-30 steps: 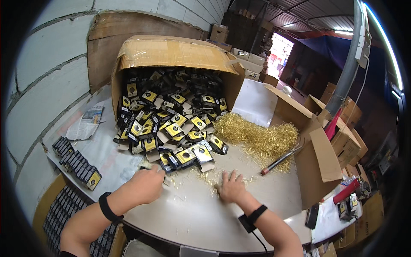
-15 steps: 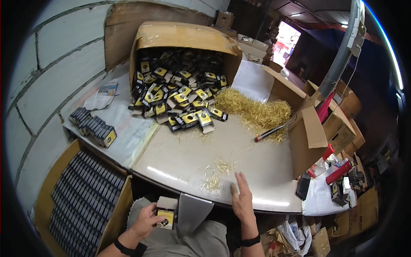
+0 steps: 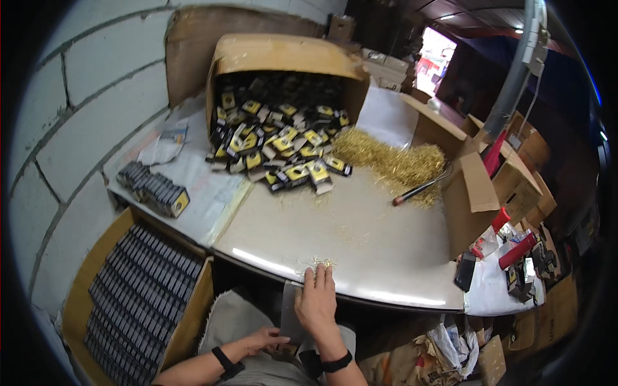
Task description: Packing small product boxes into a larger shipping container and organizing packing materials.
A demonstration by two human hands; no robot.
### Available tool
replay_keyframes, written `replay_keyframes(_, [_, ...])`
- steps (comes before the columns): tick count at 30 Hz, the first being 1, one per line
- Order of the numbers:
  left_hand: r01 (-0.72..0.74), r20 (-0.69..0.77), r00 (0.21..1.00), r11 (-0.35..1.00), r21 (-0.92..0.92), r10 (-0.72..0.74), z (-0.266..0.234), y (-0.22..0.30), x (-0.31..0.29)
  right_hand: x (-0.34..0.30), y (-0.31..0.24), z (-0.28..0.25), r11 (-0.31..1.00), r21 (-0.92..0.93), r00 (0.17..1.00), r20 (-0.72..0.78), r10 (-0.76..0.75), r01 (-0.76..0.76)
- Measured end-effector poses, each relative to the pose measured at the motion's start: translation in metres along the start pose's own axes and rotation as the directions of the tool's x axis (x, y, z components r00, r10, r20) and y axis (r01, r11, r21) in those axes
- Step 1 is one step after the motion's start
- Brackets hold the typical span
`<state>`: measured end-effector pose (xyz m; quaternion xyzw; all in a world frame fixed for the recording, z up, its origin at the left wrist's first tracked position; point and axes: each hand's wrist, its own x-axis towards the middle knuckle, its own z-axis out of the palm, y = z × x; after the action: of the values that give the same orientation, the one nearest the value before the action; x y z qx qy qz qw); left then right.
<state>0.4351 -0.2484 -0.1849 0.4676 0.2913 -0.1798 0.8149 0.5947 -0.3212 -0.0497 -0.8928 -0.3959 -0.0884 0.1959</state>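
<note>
My right hand [image 3: 317, 301] lies flat at the table's near edge, fingers stretched out over a small pile of thin gold-coloured pins [image 3: 322, 262]. Beneath its palm a grey sheet-metal chute [image 3: 291, 312] slopes down from the edge toward my lap. Low beside the chute, my left hand [image 3: 265, 339] grips a small carton [image 3: 287, 349], mostly hidden by the chute and my right arm. Farther back, a large heap of loose gold pins [image 3: 393, 161] covers part of the table. Small black-and-yellow cartons [image 3: 293, 154] spill from a big cardboard box [image 3: 286, 55] lying on its side.
At my left, a cardboard box [image 3: 205, 283] holds rows of packed dark cartons; a short row of cartons [image 3: 154, 188] stands above it. A dark-handled tool [image 3: 415, 193] rests by the heap. A phone [image 3: 465, 270] and a red cylinder [image 3: 517, 251] lie at right.
My right hand has swept left and toward me, bringing the small near pile to the table's edge. My left hand has moved right with its carton, under the chute. The view has shifted slightly.
</note>
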Motion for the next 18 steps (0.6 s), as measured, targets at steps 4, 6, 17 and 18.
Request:
replay_keyframes(4, [-0.042, 0.072, 0.997, 0.999, -0.011, 0.042, 0.005, 0.010, -0.007, 0.000, -0.008, -0.047, 0.990, 0.129, 0.998, -0.033, -0.053, 0.057])
replay_keyframes(6, [-0.032, 0.044, 0.999, 0.999, -0.013, 0.032, 0.004, 0.006, 0.000, 0.020, -0.010, -0.049, 0.982, 0.187, 1.000, 0.000, 0.014, -0.014])
replay_keyframes(17, [-0.099, 0.220, 0.971, 0.995, 0.021, 0.092, -0.003, 0.004, -0.005, -0.037, -0.001, -0.032, 0.961, 0.258, 0.991, 0.064, -0.122, 0.101])
replay_keyframes(18, [-0.127, 0.290, 0.947, 0.990, -0.068, 0.141, -0.014, -0.011, 0.000, -0.048, -0.006, -0.046, 0.944, 0.306, 0.985, 0.079, -0.152, 0.121])
